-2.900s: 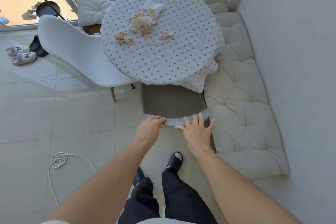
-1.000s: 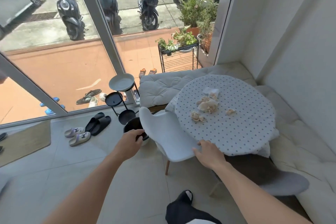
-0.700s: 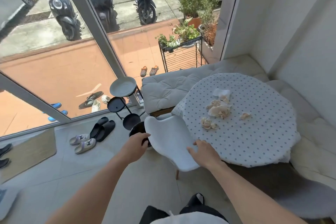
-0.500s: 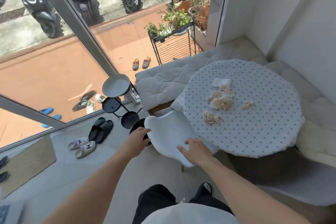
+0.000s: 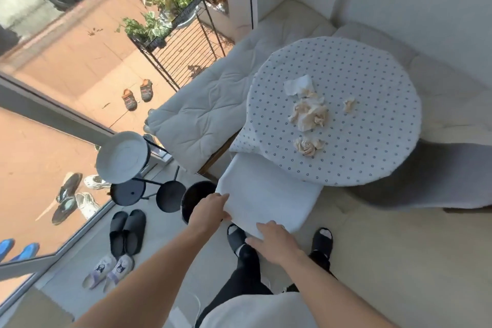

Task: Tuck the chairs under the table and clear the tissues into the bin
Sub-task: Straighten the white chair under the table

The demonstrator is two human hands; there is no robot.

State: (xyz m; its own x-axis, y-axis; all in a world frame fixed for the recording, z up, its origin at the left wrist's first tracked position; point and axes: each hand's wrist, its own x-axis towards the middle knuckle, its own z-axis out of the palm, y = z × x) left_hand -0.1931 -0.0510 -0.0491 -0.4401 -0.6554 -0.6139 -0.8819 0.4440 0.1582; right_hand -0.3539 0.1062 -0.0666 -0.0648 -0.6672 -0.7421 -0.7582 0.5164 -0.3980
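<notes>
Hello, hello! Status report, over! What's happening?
Both hands, left hand and right hand, on white chair back. Seat under table. Tissues uncleared. Black bin beside chair.

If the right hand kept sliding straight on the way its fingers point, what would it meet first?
The right hand already rests on the white chair back, pointing up-left. Going on, it would likely reach the left hand gripping the same edge, then the black bin; depth is unclear.

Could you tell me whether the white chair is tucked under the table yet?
Partly: the white chair has its front under the table edge; its back sticks out.
</notes>
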